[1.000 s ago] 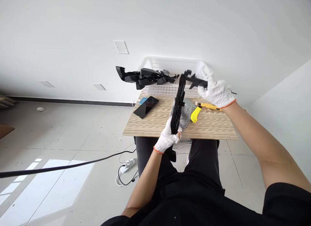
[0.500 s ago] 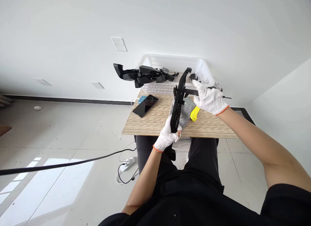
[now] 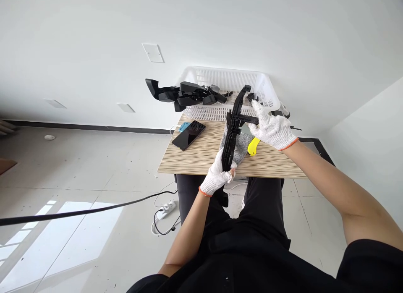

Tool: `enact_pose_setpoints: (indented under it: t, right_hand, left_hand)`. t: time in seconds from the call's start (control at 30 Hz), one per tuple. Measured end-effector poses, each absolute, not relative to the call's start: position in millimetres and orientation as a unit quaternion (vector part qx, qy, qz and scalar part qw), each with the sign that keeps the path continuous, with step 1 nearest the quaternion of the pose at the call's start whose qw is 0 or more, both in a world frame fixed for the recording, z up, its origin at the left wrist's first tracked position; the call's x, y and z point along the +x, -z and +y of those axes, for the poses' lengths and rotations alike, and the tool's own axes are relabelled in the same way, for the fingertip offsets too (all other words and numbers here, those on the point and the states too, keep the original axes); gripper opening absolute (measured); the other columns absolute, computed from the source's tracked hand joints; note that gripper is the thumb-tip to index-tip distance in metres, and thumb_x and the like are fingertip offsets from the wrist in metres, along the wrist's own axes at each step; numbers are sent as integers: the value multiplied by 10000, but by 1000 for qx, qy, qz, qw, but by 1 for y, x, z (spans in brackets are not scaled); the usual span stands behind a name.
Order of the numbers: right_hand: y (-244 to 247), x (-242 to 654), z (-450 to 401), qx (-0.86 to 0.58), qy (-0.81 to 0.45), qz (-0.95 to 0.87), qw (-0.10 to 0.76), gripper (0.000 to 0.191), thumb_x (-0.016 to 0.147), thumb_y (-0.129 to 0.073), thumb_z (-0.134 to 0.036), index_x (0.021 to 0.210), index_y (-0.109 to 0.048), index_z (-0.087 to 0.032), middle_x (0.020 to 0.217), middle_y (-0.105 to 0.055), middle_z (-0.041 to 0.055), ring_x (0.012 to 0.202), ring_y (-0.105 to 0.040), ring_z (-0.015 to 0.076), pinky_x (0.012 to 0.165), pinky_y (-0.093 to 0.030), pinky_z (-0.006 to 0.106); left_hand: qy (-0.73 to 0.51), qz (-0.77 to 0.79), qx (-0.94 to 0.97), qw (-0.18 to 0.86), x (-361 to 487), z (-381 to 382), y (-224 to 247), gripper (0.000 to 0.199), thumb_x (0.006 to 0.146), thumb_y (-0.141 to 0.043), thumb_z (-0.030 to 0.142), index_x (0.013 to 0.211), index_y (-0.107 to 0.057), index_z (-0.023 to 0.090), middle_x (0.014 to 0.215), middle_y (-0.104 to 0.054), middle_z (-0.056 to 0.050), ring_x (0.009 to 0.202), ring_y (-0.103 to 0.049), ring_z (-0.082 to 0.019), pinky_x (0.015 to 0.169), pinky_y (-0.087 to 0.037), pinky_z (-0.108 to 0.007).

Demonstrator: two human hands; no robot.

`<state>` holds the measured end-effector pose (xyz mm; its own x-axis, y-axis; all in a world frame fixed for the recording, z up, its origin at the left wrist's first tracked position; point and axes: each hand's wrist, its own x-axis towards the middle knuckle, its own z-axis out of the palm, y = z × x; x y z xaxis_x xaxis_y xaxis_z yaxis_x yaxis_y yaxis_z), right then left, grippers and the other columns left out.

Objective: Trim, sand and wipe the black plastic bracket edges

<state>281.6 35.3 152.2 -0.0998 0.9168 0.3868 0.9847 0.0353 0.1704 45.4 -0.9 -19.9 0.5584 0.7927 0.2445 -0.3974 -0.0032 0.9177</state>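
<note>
A long black plastic part (image 3: 231, 144) with a short side arm is held up over the front of the table, its lower end reaching down over my legs. My gloved left hand (image 3: 217, 174) is wrapped around its lower portion. At the tip of the side arm, my gloved right hand (image 3: 272, 127) has its fingers spread, and the tip lies between them. Whether the palm presses on it I cannot tell. Behind the part, a grey cloth (image 3: 242, 148) lies on the table beside a scraper with a yellow handle (image 3: 253, 147).
A white plastic basket (image 3: 204, 113) stands against the wall, with several black plastic parts (image 3: 189, 95) piled in it and overhanging its left side. A phone (image 3: 189, 135) lies on the wooden table (image 3: 176, 165). On the floor, a power strip (image 3: 166, 210) has cables around it.
My right hand has loosened its fingers from the side arm and spread them apart. My left hand keeps its hold on the black part, which has barely moved.
</note>
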Motion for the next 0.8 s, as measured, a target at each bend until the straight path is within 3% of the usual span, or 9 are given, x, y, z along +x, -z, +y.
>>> enact_pose_setpoints:
  t: [0.23, 0.5, 0.8]
  right_hand:
    - [-152, 281, 34, -658, 165, -725, 119, 874, 928, -531, -372, 1751, -349, -144, 1154, -794, 223, 779, -685, 293, 742, -548, 445]
    - [-151, 284, 33, -662, 144, -725, 121, 863, 937, -526, -361, 1758, -347, -163, 1059, -800, 184, 756, -671, 275, 756, -550, 446]
    - [-154, 272, 26, -677, 144, -703, 162, 863, 946, -546, -432, 1756, -361, -201, 1286, -787, 219, 789, -695, 279, 687, -546, 400]
  left_hand:
    - [-442, 188, 556, 679, 47, -1, 22, 998, 942, -849, 400, 1685, -181, 370, 974, -646, 32, 569, -588, -63, 467, -459, -192]
    - [-436, 195, 543, 690, 46, -2, 20, 1007, 925, -856, 392, 1683, -193, 352, 994, -648, 24, 562, -590, -62, 472, -466, -200]
    - [-432, 227, 549, 679, 45, -3, 17, 1006, 930, -850, 393, 1686, -188, 361, 995, -656, 26, 530, -596, -60, 453, -471, -205]
